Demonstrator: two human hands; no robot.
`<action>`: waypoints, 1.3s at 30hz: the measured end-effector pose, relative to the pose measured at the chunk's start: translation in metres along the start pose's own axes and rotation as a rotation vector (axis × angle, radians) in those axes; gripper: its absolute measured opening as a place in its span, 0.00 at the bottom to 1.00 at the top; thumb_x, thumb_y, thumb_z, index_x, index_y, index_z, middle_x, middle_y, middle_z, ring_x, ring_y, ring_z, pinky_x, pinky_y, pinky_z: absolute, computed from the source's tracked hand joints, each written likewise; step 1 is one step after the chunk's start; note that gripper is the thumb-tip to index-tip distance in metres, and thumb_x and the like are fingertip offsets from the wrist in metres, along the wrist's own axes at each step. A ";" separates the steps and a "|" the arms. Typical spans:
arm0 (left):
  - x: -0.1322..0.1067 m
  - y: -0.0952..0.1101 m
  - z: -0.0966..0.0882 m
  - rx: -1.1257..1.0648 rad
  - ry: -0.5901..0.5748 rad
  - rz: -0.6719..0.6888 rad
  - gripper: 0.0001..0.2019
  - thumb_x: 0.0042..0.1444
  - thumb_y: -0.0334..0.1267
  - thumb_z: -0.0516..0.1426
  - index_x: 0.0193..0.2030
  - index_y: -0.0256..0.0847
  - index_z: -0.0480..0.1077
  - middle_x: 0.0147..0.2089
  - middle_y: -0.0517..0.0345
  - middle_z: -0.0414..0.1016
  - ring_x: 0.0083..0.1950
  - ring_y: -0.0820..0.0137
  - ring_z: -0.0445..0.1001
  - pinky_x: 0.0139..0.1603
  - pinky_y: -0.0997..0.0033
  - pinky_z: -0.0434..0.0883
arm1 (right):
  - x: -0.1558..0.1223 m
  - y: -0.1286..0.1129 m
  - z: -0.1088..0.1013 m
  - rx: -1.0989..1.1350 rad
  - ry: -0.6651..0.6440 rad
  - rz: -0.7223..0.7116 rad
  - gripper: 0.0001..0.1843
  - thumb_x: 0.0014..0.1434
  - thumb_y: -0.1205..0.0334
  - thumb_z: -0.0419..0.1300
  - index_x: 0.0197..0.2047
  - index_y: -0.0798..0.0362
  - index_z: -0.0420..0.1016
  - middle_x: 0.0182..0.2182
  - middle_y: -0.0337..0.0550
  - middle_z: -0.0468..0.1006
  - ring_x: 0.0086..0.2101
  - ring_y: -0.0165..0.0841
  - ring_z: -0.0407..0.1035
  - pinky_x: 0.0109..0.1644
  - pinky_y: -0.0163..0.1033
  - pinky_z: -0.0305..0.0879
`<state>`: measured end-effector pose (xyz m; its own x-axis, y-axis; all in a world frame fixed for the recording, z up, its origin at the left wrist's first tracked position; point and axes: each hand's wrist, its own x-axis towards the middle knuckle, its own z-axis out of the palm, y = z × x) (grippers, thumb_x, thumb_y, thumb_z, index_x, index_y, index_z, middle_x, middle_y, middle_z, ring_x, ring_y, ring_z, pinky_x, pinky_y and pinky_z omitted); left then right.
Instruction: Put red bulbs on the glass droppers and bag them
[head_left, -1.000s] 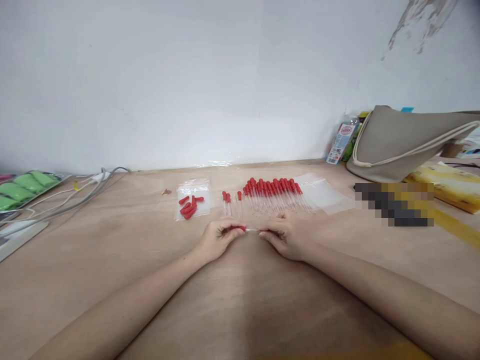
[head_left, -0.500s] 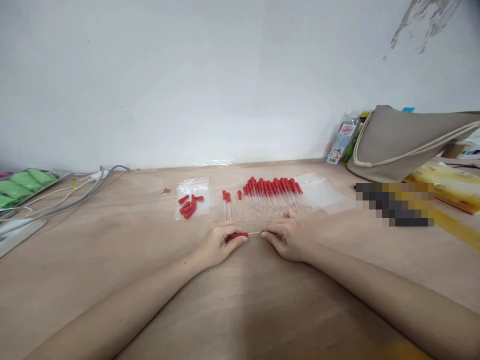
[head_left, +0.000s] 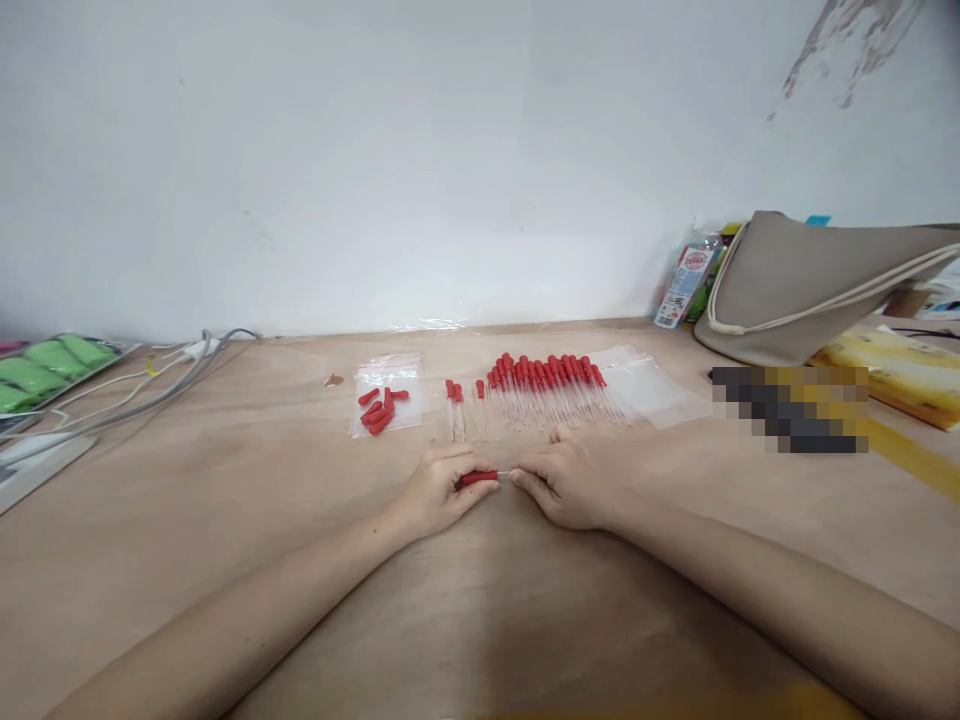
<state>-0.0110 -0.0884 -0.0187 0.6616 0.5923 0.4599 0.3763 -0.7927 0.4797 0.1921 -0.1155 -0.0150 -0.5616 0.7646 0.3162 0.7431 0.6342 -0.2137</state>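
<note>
Between the fingers and thumb of my left hand (head_left: 444,490) is a red rubber bulb (head_left: 478,478), lying sideways. A thin clear glass tube (head_left: 503,474) runs from the bulb's open end into my right hand (head_left: 561,483), which pinches it close to the bulb. Most of the tube is hidden by the right fingers. Beyond my hands lie several red-bulbed droppers (head_left: 544,372) in a dense row, with a few more droppers (head_left: 454,394) to their left. Loose red bulbs (head_left: 381,415) rest on a clear plastic bag (head_left: 412,375).
Another clear bag (head_left: 652,390) lies right of the dropper row. A grey-beige bag (head_left: 795,290) with a cord and a labelled package (head_left: 682,285) stand at the back right. Cables (head_left: 180,375) and green packages (head_left: 60,368) are at the left. A wall rises behind the table.
My right hand has moved left, nearer the bulb, so less of the tube shows between my hands. Both hands still grip the same pieces.
</note>
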 end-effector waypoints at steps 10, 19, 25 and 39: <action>0.003 0.001 0.000 -0.035 0.010 -0.121 0.09 0.55 0.37 0.53 0.43 0.39 0.68 0.38 0.54 0.69 0.37 0.71 0.69 0.37 0.71 0.68 | 0.007 0.002 -0.022 0.078 -0.109 0.025 0.15 0.60 0.63 0.48 0.25 0.53 0.70 0.21 0.37 0.74 0.21 0.26 0.60 0.36 0.37 0.52; 0.004 -0.003 0.000 0.052 -0.058 -0.209 0.07 0.55 0.37 0.52 0.39 0.39 0.66 0.37 0.56 0.64 0.34 0.73 0.66 0.36 0.71 0.67 | 0.020 0.068 -0.040 0.357 0.106 0.608 0.17 0.54 0.52 0.52 0.23 0.54 0.71 0.22 0.41 0.75 0.23 0.30 0.67 0.28 0.34 0.58; 0.005 -0.003 -0.001 0.050 -0.091 -0.167 0.06 0.56 0.37 0.52 0.35 0.39 0.69 0.35 0.55 0.67 0.34 0.71 0.67 0.36 0.71 0.66 | 0.055 0.083 -0.024 -0.042 0.250 0.845 0.17 0.52 0.50 0.52 0.21 0.51 0.71 0.24 0.42 0.75 0.30 0.36 0.69 0.35 0.39 0.56; 0.007 -0.005 -0.002 0.053 -0.066 -0.129 0.12 0.55 0.37 0.53 0.45 0.41 0.70 0.47 0.51 0.71 0.47 0.65 0.69 0.49 0.62 0.66 | 0.077 0.031 -0.003 -0.151 0.146 0.493 0.14 0.56 0.55 0.49 0.30 0.51 0.73 0.30 0.43 0.78 0.33 0.35 0.69 0.44 0.45 0.46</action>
<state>-0.0094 -0.0803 -0.0166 0.6463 0.6803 0.3457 0.4933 -0.7181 0.4909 0.1728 -0.0375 0.0052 -0.0837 0.9369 0.3395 0.9562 0.1715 -0.2374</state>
